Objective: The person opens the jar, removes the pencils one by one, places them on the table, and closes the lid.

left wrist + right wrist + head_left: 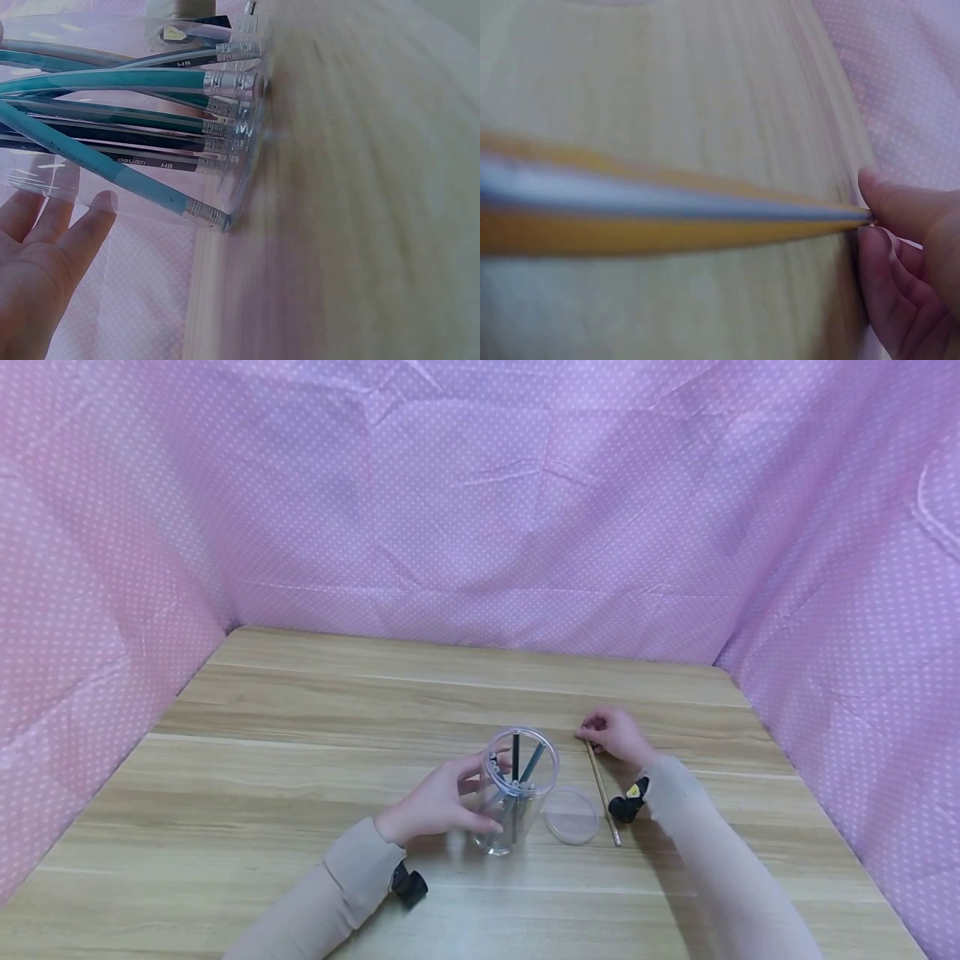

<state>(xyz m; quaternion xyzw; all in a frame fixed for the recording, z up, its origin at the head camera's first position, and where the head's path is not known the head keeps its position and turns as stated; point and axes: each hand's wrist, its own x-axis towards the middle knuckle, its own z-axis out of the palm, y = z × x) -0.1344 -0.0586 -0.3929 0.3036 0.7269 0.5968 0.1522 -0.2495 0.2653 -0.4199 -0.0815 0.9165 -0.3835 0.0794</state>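
Observation:
A clear plastic jar [529, 814] stands tilted slightly on the table, with my left hand [442, 797] gripping its left side, thumb in front and fingers behind. Inside are several teal and black pencils [142, 137], their silver-banded eraser ends at the jar's bottom in the left wrist view. To the right, my right hand [618, 737] pinches the far end of a yellow striped pencil [600, 783] between thumb and index finger. The pencil's near end points toward me. In the right wrist view its shaft runs blurred across the picture to the fingertips.
A round clear lid [572, 817] lies flat between the jar and the yellow pencil. Pink dotted cloth [480, 510] hangs around the wooden table [300, 710] at the back and both sides. Each wrist wears a small black camera [408, 885].

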